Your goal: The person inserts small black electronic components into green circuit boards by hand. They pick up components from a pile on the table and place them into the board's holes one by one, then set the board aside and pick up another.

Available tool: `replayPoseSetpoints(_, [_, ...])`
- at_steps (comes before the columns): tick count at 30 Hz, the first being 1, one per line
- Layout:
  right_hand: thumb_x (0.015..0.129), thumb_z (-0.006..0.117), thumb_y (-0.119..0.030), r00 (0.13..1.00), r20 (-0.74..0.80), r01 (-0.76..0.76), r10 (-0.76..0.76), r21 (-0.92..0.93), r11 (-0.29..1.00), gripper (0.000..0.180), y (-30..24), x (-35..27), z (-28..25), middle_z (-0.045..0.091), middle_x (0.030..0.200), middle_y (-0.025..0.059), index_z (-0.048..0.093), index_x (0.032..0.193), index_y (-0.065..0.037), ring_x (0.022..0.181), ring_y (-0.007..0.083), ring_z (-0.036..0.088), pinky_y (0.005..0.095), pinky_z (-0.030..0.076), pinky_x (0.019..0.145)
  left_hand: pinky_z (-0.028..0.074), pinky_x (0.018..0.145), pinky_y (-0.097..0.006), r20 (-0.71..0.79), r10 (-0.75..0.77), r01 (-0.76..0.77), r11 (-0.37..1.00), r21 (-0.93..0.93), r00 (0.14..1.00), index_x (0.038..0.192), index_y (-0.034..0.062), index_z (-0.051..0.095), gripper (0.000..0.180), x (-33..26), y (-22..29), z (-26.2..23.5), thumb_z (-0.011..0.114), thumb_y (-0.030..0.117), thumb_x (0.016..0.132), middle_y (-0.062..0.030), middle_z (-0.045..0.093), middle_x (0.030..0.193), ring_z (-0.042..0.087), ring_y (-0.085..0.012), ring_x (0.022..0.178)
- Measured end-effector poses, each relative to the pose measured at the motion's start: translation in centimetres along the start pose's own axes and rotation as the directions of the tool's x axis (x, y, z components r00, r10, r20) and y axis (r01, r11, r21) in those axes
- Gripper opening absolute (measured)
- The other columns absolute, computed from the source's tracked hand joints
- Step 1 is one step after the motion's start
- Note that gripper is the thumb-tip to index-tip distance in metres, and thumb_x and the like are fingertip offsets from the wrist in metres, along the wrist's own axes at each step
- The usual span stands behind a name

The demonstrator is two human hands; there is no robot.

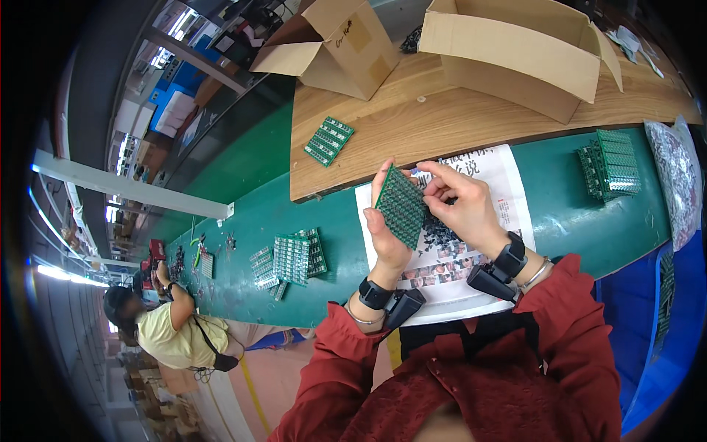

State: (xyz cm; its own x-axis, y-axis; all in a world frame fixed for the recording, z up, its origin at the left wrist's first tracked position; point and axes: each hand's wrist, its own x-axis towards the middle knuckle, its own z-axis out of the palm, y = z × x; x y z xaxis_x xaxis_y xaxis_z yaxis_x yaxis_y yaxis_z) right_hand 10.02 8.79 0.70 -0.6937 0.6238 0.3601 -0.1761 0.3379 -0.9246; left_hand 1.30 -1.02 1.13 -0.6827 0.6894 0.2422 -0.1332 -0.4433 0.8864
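Fingers of my left hand (384, 221) clasp the green circuit board (401, 206) by its edge, holding it tilted above the printed paper sheet (508, 191). My right hand (460, 202) pinches at the board's top corner, fingertips closed there. Under both hands I see a heap of small dark parts (440, 234) on the sheet. Farther out, stacks of green boards (291, 258) lie on the green bench (567, 214), and two cardboard boxes (515, 51) stand on the wooden top (442, 125).
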Motion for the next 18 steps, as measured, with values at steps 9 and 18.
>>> replayPoseSetpoints(9, [0.072,0.062,0.006,1.000,-0.003,-0.017,0.017,0.037,0.999,0.040,0.56,0.07,0.00,0.065,0.075,0.0068,0.061,0.111,-0.002,0.063,0.0096,0.062,0.0227,0.052,0.060,0.040,0.092,-0.032,0.024,-0.005,0.004,1.000,0.018,1.000,0.137,-0.0026,0.030,0.097,0.00,0.17,0.07,0.034,0.076,0.081,-0.0113,0.050,0.114,0.050,-0.0193,0.105])
replayPoseSetpoints(18, [0.072,0.061,0.007,0.998,-0.053,-0.030,0.040,0.168,0.985,0.038,0.19,0.22,0.35,0.065,0.076,0.0057,0.061,0.110,-0.001,0.066,0.0073,0.060,0.0219,0.052,0.062,0.037,0.096,-0.033,0.104,0.006,-0.025,0.984,0.177,0.995,0.140,-0.0006,0.026,0.098,-0.37,-0.26,-0.26,0.035,0.077,0.080,-0.0107,0.049,0.115,0.048,-0.0196,0.110])
